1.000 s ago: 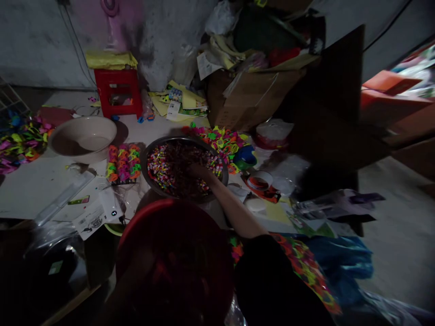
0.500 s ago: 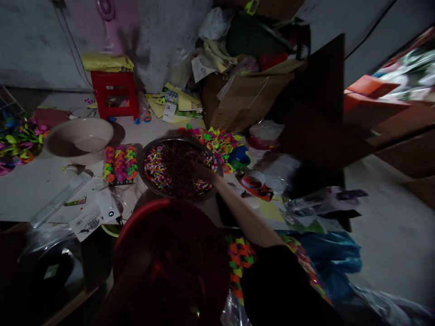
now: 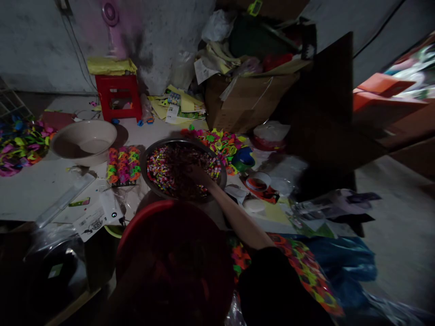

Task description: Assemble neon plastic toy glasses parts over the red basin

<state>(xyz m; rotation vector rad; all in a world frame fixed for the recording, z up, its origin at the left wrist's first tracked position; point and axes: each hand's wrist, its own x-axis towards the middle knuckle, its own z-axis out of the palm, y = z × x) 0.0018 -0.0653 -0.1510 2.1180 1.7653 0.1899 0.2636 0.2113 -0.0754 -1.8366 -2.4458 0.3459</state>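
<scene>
My right hand (image 3: pixel 197 174) reaches into a metal bowl (image 3: pixel 144 174) full of small wrapped pieces (image 3: pixel 159 170) in many colours. Its fingers are in dark shadow over the contents, so their grip is hidden. Close to me stands a large red tub (image 3: pixel 136 222). Inside it my left hand (image 3: pixel 147 265) is only a dim, blurred shape, and I cannot make out its fingers. Reddish shapes lie in the tub, too dark to name. Behind the bowl is a heap of bright plastic toy watches (image 3: pixel 217 140).
A beige basin (image 3: pixel 84 136) and a bagged pack of coloured toys (image 3: pixel 124 165) stand left of the bowl. Farther back are a red stool (image 3: pixel 118 99) and a cardboard box (image 3: pixel 234 99). A tape roll (image 3: pixel 258 181) lies to the right, with plastic bags.
The whole view has shifted slightly, so things appear a little farther right. My right hand stays in the metal bowl, moved slightly within it.
</scene>
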